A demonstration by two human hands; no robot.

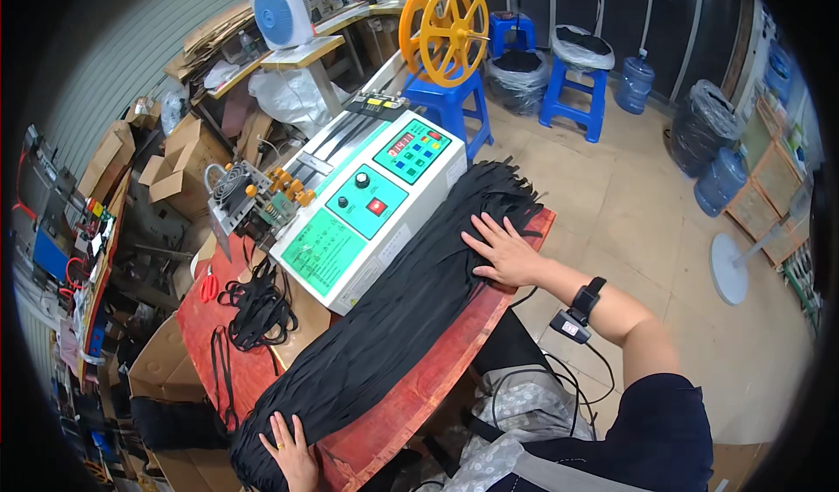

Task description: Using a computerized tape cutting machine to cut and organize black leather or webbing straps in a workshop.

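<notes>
A long, thick bundle of black flat straps (376, 339) lies across the red tabletop (419, 396), in front of a white strip-cutting machine (384, 256) with green panels. On the bundle's near left end rests my left hand (291, 457), fingers spread. My right hand (507, 252) lies flat on the far right end, its fingers apart and pressing the straps. Neither hand grips anything. Left of the machine sits a loose tangle of black strap (260, 304), close to red-handled scissors (209, 286).
Behind the machine stands a yellow reel (450, 33) by a blue stool (454, 107). Cardboard boxes (183, 164) crowd the left. Farther right are bagged bins (703, 125), water jugs (636, 81) and a round white stand base (728, 267). Cables (577, 378) hang below my right forearm.
</notes>
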